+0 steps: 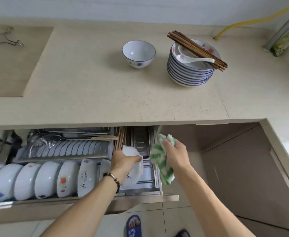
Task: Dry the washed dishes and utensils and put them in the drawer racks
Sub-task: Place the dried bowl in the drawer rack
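Note:
My left hand (124, 160) grips a white bowl (134, 170) on its edge, at the right end of a row of white bowls (42, 178) standing in the open drawer rack (155, 183). My right hand (175, 153) holds a green and white cloth (161, 161) just right of that bowl, over the drawer's right side. On the counter (89, 93) stand a single white bowl with blue flowers (138, 53) and a stack of blue-rimmed plates (190, 65). White spoons (188, 59) and brown chopsticks (196, 49) lie on top of the stack.
The drawer's back section holds a wire skimmer (44, 142), a plate rack and chopsticks (120, 137). A yellow hose (253, 21) and a green packet (285, 42) lie at the counter's far right. A recessed panel (12, 62) is at the left. My blue slippers (133, 225) stand on the floor.

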A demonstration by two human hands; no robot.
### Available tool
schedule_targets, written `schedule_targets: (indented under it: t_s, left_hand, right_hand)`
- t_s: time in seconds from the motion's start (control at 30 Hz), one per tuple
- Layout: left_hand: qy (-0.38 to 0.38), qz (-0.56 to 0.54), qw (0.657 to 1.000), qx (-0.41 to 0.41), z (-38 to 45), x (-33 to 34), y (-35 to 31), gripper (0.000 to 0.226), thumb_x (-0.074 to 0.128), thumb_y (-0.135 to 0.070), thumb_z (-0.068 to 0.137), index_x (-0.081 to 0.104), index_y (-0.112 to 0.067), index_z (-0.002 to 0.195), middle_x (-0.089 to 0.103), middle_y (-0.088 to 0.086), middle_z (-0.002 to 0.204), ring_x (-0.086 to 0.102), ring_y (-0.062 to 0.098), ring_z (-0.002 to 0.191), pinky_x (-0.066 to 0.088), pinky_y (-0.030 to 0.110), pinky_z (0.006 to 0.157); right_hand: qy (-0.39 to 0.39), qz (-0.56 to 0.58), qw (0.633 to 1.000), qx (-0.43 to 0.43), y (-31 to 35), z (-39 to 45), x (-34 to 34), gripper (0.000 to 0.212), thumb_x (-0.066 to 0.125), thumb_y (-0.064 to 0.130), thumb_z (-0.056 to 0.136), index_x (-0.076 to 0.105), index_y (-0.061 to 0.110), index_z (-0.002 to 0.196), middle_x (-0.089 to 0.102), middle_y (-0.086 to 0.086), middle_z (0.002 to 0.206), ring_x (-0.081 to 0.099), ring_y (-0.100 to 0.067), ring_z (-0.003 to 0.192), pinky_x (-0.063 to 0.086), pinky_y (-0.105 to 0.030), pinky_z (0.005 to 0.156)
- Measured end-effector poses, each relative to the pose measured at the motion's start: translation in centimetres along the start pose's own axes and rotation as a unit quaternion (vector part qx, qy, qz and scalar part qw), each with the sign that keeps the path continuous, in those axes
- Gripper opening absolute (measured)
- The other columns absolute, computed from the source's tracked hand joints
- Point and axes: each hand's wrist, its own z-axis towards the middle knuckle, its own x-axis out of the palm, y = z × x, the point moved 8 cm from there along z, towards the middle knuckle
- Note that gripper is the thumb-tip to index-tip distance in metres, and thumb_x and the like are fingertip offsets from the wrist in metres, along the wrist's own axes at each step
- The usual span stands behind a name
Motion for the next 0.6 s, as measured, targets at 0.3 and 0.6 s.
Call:
schedule_targets:
  t_s: [0.3, 0.6]
  left_hand:
    - [0.002, 0.034, 0.998, -0.059, 4.7, 0.1, 5.6, 0.039, 0.088, -0.017, 0.075, 0.052, -0.013, 0.089, 0.054, 0.000, 0.078, 0.055, 0.021, 0.078, 0.040, 0.025, 0.050]
    - [0.005, 0.107, 0.992, -0.071, 6.9, 0.3, 8.0, 0.060, 0.094, -0.027, 0.064, 0.063, -0.007, 0.111, 0.071, 0.012, 0.104, 0.066, 0.030, 0.093, 0.052, 0.032, 0.063]
  right_hand:
    - [0.008, -0.016, 0.999, 0.034, -3.6, 2.5, 3.2, 0.022, 0.053, 0.031, 0.100, 0.064, 0.012, 0.099, 0.075, -0.016, 0.093, 0.073, -0.035, 0.087, 0.060, -0.049, 0.081]
    - [0.020, -0.049, 0.998, 0.031, -4.7, 3.3, 4.2, 0.021, 0.051, 0.031, 0.102, 0.064, 0.014, 0.099, 0.075, -0.011, 0.091, 0.074, -0.027, 0.082, 0.059, -0.038, 0.073]
